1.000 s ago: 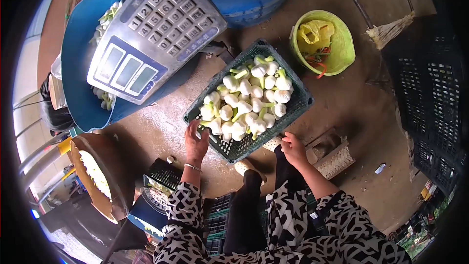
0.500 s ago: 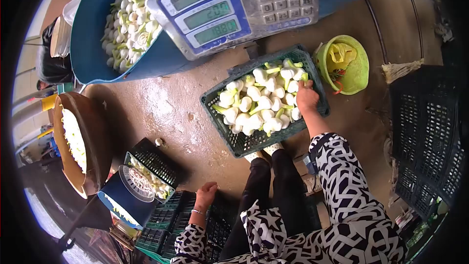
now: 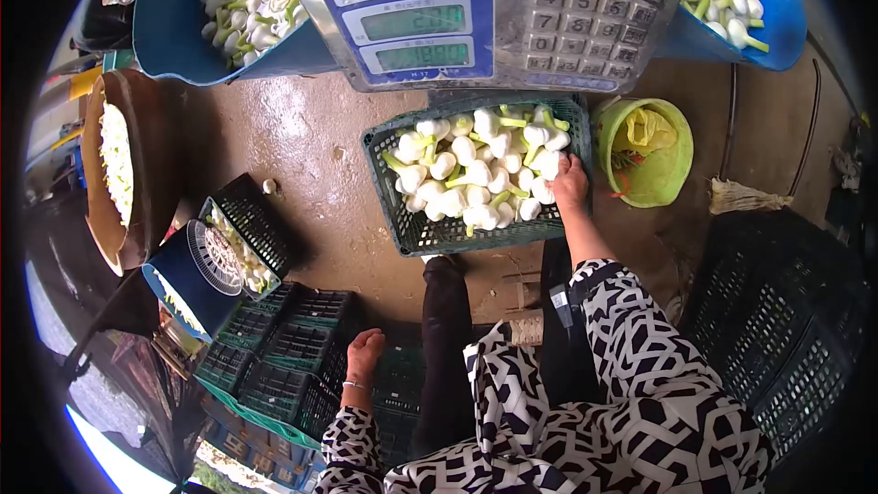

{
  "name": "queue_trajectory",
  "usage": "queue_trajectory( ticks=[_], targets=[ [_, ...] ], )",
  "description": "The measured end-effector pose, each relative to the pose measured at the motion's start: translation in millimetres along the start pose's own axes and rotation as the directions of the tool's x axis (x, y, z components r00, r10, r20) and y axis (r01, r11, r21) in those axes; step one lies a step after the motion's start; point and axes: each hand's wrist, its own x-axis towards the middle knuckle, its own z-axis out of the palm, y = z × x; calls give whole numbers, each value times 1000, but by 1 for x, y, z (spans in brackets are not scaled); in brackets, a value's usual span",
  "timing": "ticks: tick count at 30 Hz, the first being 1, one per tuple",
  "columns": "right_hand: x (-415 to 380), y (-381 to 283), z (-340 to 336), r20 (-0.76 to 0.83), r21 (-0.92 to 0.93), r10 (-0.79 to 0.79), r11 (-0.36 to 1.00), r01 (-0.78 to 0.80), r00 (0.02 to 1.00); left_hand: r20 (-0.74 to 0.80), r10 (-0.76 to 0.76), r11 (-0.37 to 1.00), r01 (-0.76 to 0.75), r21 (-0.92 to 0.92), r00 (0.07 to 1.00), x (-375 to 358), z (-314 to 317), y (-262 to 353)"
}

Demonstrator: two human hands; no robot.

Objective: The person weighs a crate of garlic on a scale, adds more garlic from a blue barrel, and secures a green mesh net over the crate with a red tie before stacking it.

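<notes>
A dark green plastic crate [image 3: 421,241] holds a heap of white garlic bulbs [image 3: 476,169] with short green stems. It sits just below the price scale's display panel [image 3: 508,14]. My right hand [image 3: 569,185] reaches into the crate's right side, its fingers curled against a garlic bulb at the edge of the heap; the grip is partly hidden. Low and to the left, my left hand [image 3: 364,354] hangs with its fingers curled in. Nothing shows in it, and it is apart from the crate, above stacked dark crates.
Big blue tubs [image 3: 160,37] of garlic stand behind the scale. A yellow-green bucket [image 3: 677,178] is right of the crate. Stacked crates [image 3: 302,343] lie lower left, a large black crate [image 3: 777,311] at right. A brown basin [image 3: 151,155] stands far left; a loose bulb [image 3: 269,186] lies on the floor.
The view has turned and shifted, so the scale and crate look more level. My right hand stays at the crate's right side. My left hand remains low, with fingers curled.
</notes>
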Motion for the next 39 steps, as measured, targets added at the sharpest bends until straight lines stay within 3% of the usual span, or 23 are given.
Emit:
queue_trajectory(
  ticks=[2,4,6,7,9,12,14,15,16,17,18,21,23,25,27,28,29,30,32,34,35,38,39],
  targets=[
    [-16,-19,-21,48,252,73,964,-83,996,15,-22,998,22,-50,1000,-31,37,-8],
    [-36,-35,-54,25,-67,-122,990,123,992,110,12,997,-20,71,994,-53,66,-22],
    [-52,-47,-81,214,-128,-199,965,229,956,150,61,991,-78,105,987,-78,99,-19],
    [-55,-44,-83,225,-124,-201,965,232,953,164,54,995,-67,70,985,-94,114,-14],
    [-54,-44,-78,403,-234,-316,872,430,859,166,59,997,-65,30,984,-109,135,-5],
    [-23,-12,-47,450,-383,-375,739,555,810,216,36,998,-48,49,976,-116,147,-4],
    [-35,-42,-73,455,-314,-322,814,488,830,260,48,999,-51,7,964,-109,150,-13],
    [-37,-48,-90,541,-235,-332,822,518,773,260,5,1000,-4,-5,966,-102,148,-13],
    [-31,-55,-114,604,-170,-349,822,544,716,213,25,994,-47,99,977,-93,146,-15],
    [-30,-54,-132,539,-139,-423,809,571,729,198,101,963,-146,226,975,-88,146,-5],
    [-34,-51,-149,466,-101,-496,793,601,733,179,190,903,-243,353,965,-87,146,16],
    [-41,-89,-246,407,-59,-512,812,581,757,229,388,838,-445,316,893,-111,159,105],
    [-36,-112,-304,295,-13,-579,793,609,760,330,433,824,-517,232,839,-145,177,174],
    [-34,-150,-366,175,22,-619,780,625,766,456,589,737,-675,37,668,-168,201,226],
    [-11,-168,-408,61,109,-667,744,659,743,529,646,718,-674,-174,551,-200,235,277],
    [12,-166,-420,81,215,-589,798,563,804,574,636,702,-696,-153,515,-224,245,308],
    [24,-177,-432,125,237,-504,852,468,854,564,699,657,-706,-263,440,-228,268,322],
    [39,-193,-448,148,237,-421,894,381,895,535,753,558,-802,-211,383,-241,281,344],
    [90,-198,-461,203,134,-370,928,348,907,480,794,500,-849,-169,373,-263,313,382],
    [121,-213,-466,219,102,-408,913,396,886,329,889,407,-877,-256,318,-270,350,411],
    [136,-219,-469,259,63,-392,919,389,883,243,908,408,-850,-334,341,-275,365,426],
    [179,-236,-474,336,26,-373,921,388,865,128,876,482,-835,-265,465,-274,403,480],
    [197,-239,-475,369,-35,-370,911,410,853,129,825,563,-783,-264,550,-273,409,497]
  ],
)
